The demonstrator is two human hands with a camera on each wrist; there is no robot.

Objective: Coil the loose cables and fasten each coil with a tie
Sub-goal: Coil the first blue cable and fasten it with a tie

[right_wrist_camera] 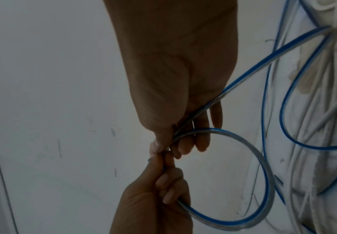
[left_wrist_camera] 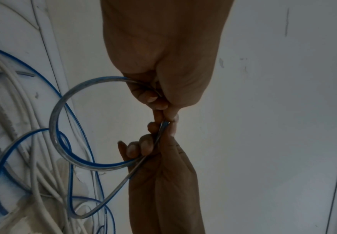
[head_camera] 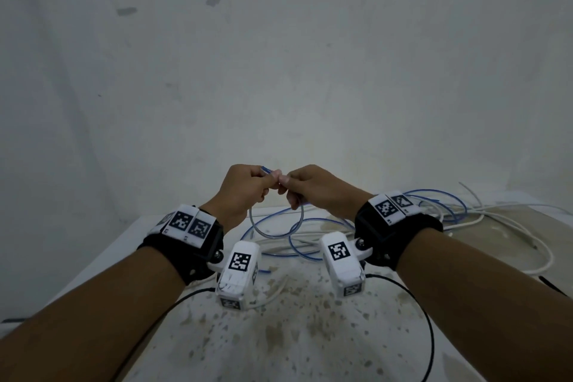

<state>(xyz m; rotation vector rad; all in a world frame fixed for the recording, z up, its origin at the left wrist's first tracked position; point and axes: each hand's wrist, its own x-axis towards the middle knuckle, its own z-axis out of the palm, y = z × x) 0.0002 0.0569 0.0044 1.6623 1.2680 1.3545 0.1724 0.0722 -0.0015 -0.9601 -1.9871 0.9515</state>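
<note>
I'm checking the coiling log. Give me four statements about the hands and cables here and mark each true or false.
1. Both hands pinch the blue-striped cable. True: left hand and right hand meet fingertip to fingertip on it.
2. One loop hangs below the hands. True.
3. A tie already fastens that loop. False: no tie shows on it.
4. Every white cable is neatly coiled. False: they lie loose and tangled on the table.
</note>
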